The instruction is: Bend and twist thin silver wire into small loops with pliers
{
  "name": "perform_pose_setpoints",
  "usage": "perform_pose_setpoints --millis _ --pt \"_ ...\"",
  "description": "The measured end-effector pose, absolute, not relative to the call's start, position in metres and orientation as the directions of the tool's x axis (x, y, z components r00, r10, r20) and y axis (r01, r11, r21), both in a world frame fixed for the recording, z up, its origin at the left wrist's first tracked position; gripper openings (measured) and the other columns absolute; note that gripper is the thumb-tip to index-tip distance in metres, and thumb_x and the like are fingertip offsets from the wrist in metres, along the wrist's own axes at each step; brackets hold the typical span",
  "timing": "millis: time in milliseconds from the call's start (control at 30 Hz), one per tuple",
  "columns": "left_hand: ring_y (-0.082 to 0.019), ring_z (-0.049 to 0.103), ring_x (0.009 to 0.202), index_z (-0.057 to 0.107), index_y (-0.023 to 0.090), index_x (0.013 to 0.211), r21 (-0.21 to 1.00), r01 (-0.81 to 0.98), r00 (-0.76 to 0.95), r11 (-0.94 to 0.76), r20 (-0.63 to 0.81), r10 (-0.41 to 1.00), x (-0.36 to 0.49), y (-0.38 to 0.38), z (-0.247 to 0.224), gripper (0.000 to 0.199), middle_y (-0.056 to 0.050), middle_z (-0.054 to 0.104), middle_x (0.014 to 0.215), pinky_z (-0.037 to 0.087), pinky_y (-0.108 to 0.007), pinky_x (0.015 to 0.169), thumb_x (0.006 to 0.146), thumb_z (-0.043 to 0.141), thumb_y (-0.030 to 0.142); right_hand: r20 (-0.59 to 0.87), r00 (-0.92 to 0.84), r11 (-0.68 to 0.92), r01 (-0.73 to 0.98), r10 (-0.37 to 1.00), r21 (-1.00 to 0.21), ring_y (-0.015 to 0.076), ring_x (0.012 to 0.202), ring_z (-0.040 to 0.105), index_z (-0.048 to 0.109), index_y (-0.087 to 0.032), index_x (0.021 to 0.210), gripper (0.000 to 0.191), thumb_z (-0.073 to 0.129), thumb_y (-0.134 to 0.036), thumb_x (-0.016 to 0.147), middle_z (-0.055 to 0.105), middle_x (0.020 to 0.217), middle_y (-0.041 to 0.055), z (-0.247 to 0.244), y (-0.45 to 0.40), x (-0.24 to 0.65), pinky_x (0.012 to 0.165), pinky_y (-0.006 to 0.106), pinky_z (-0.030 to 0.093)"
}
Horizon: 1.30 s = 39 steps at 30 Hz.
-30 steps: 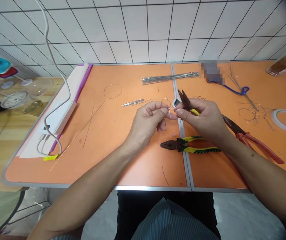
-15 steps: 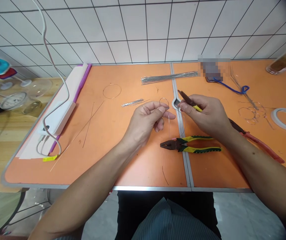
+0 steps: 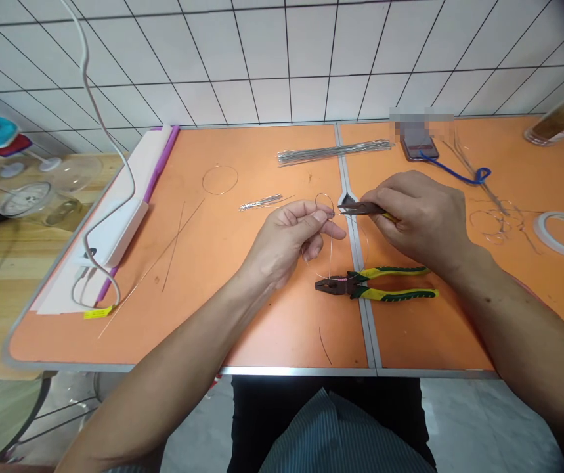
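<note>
One wire [image 3: 331, 249] above the surface [image 3: 282, 338], pinched in the grip of the left hand [image 3: 287, 235], probably light, springy and easily bent, so best taken close beside its loop [image 3: 324, 194] by the pliers [image 3: 356, 208] held in the grip of the right hand [image 3: 418, 209].

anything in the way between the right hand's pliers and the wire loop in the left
Nothing visible. The right hand points the held pliers toward the wire loop pinched in the left hand; whether their tips touch it is unclear. The yellow-green pliers lie lower in view, outside that line.
</note>
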<state>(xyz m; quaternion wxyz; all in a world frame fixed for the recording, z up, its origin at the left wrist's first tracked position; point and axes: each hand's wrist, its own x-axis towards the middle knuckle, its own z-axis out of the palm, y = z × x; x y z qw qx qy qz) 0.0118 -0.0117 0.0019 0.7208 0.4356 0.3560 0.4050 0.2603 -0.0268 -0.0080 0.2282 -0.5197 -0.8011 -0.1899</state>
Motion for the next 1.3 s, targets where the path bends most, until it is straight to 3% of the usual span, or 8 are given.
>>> perform_pose_setpoints --millis 467,767,1033,1200,1300 --pt "-0.007 0.051 0.047 0.078 0.017 0.089 0.936 -0.222 0.459 0.273 -0.147 0.876 0.009 -0.009 -0.001 0.019 -0.011 0.087 0.086 0.037 -0.021 0.047 0.093 0.088 0.032 0.504 -0.382 0.356 0.922 0.775 0.152 0.0282 0.096 0.073 0.085 -0.031 0.108 0.039 0.048 -0.028 0.118 0.086 0.107 0.0057 -0.002 -0.029 0.259 0.068 0.044 0.037" --pt "-0.006 0.049 0.047 0.082 0.016 0.088 0.931 -0.229 0.45 0.282 -0.156 0.879 0.008 -0.009 0.0 0.015 -0.009 0.085 0.082 0.035 -0.021 0.045 0.088 0.09 0.027 0.483 -0.374 0.316 0.927 0.792 0.2 0.029 0.097 0.072 0.084 -0.031 0.108 0.041 0.045 -0.027 0.118 0.086 0.106 0.0055 -0.001 -0.027 0.263 0.068 0.045 0.036" --pt "-0.007 0.049 0.047 0.081 0.016 0.087 0.928 -0.24 0.455 0.286 -0.153 0.877 0.008 -0.009 -0.001 0.013 -0.008 0.084 0.08 0.034 -0.022 0.046 0.088 0.09 0.027 0.496 -0.311 0.309 0.947 0.811 0.088 0.0324 0.099 0.073 0.084 -0.034 0.106 0.035 0.051 -0.03 0.115 0.087 0.11 0.0065 0.003 -0.027 0.261 0.07 0.047 0.039" --pt "-0.007 0.05 0.047 0.082 0.016 0.088 0.926 -0.247 0.448 0.287 -0.153 0.881 0.007 -0.009 -0.001 0.011 -0.008 0.084 0.08 0.035 -0.022 0.046 0.088 0.089 0.025 0.545 -0.315 0.318 0.944 0.777 0.093 0.0308 0.095 0.071 0.086 -0.032 0.104 0.032 0.055 -0.029 0.113 0.086 0.105 0.007 0.0 -0.026 0.26 0.069 0.046 0.037" --pt "-0.007 0.049 0.047 0.082 0.016 0.09 0.924 -0.254 0.449 0.286 -0.149 0.881 0.007 -0.009 -0.001 0.011 -0.008 0.084 0.079 0.035 -0.022 0.046 0.087 0.09 0.025 0.539 -0.29 0.334 0.942 0.791 0.017 0.0318 0.098 0.072 0.085 -0.033 0.102 0.03 0.057 -0.029 0.112 0.086 0.107 0.0071 -0.001 -0.026 0.259 0.071 0.047 0.038"
